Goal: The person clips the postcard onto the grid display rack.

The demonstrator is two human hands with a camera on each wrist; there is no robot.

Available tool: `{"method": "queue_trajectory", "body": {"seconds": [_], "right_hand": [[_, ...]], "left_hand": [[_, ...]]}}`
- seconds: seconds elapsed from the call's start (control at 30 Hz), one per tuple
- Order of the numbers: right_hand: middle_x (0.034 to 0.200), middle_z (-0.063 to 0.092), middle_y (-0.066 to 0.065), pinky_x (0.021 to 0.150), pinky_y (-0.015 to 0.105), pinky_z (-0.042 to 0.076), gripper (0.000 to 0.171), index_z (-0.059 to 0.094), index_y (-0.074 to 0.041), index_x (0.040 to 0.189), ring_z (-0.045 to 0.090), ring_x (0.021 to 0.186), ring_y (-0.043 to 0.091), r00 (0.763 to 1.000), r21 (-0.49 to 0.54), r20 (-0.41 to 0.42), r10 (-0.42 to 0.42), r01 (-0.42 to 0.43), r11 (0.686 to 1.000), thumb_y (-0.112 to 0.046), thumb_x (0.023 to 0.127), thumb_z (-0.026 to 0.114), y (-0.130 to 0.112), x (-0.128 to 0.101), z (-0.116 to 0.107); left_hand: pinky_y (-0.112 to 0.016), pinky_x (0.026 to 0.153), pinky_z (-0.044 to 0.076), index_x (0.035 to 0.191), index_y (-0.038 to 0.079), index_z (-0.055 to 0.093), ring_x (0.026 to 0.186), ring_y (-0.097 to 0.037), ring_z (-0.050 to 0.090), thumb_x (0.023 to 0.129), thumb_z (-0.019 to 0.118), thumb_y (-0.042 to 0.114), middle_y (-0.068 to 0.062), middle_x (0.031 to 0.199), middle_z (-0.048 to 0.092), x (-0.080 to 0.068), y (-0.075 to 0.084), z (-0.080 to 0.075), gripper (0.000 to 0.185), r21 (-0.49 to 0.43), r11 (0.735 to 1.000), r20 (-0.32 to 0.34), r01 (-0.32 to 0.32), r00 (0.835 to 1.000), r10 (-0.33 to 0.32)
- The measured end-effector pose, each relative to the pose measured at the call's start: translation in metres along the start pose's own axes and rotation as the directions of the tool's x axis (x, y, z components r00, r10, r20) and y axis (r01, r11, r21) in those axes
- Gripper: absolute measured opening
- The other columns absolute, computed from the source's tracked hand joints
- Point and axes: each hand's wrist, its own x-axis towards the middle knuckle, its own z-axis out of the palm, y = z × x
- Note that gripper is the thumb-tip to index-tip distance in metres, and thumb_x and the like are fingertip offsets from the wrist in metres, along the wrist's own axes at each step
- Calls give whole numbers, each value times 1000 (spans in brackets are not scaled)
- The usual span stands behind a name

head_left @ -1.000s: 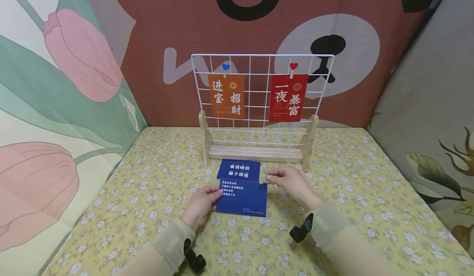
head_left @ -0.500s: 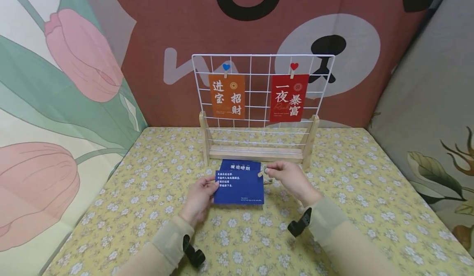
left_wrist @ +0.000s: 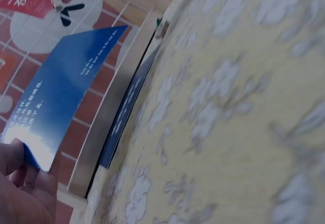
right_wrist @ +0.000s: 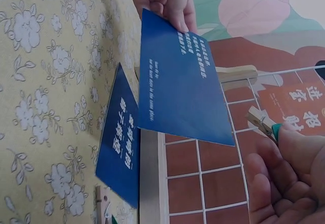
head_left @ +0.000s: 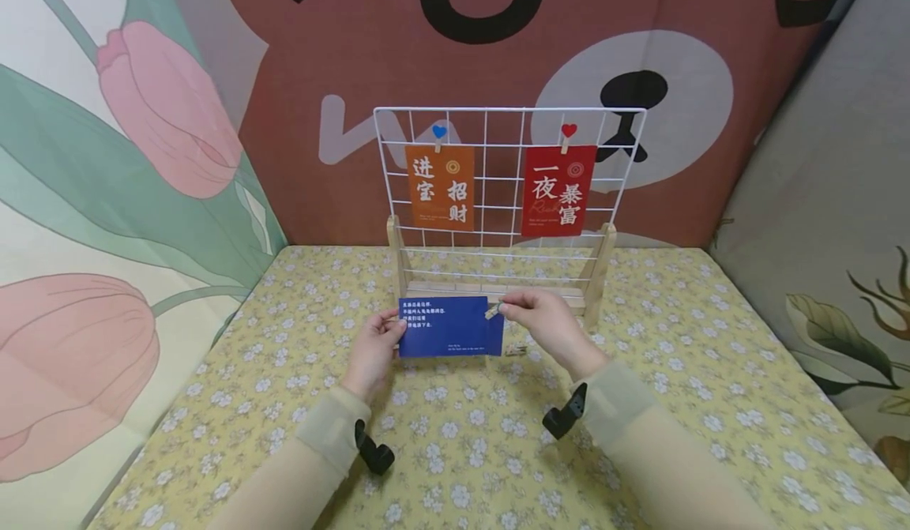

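Lifted since a second ago: blue card (head_left: 451,326) no longer lying on the flowered tablecloth (head_left: 455,435), now being held up off it, just in front of the wooden base (head_left: 498,293) of the white wire grid (head_left: 509,174). Left hand (head_left: 373,348) pinching the card's left edge between thumb and curled fingers, seen close up in the left wrist view with the thumb pressing the near corner. Right hand (head_left: 543,321) also raised from the cloth, gripping a small wooden clothespin (head_left: 492,309) between thumb and forefinger, its tip sitting right at the card's upper right corner; whether actually biting the card, not clear from any view. In the right wrist view, clip held just off the card's far corner, fingers curled round its coloured end.

Remaining flat on the cloth beneath: a second blue card (right_wrist: 119,148), hidden in the head view, lying against the foot of the stand. Another clothespin (head_left: 515,350) lying on the cloth just beside the right hand.

Hanging on the grid: an orange card (head_left: 439,187) under a blue-heart clip (head_left: 438,133), a red card (head_left: 558,190) under a red-heart clip (head_left: 568,132), well apart from each other.
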Motion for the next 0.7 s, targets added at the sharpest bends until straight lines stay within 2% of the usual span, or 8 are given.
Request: {"method": "queue_trajectory", "body": {"seconds": [0.23,0.33,0.5,0.7], "right_hand": [[121,64,5,98,47,44,32,64,-12,124,57,115,25,1000,1,-12,-16,16,1000,-28,97,60,-7,7,5],[119,65,3,99,46,44,29,65,-15,122,59,113,23,1000,16,-14,-4,5,1000,-29,97,60,-9,10,6],[121,64,3,101,49,42,32,63,-12,124,60,113,23,1000,45,-4,3,-3,999,-29,97,59,-13,14,8],[122,63,0,96,48,46,32,65,-14,123,57,114,22,998,-25,-58,-9,8,1000,-32,97,59,-17,19,8]], "left_hand": [[-27,66,46,130,16,54,84,-17,54,98,57,18,-7,105,55,15,1,-3,32,-21,1000,-17,-10,1000,9],[-28,68,47,130,16,54,87,-18,55,98,57,20,-7,107,56,22,3,-2,33,-31,999,-17,-21,1000,20],[-27,69,49,129,15,56,89,-18,57,98,57,20,-7,106,57,32,7,1,31,-57,997,-27,-48,999,46],[-24,68,51,127,11,59,85,-15,60,98,57,15,-7,101,59,42,8,9,30,-90,991,-43,-96,995,92]]}}
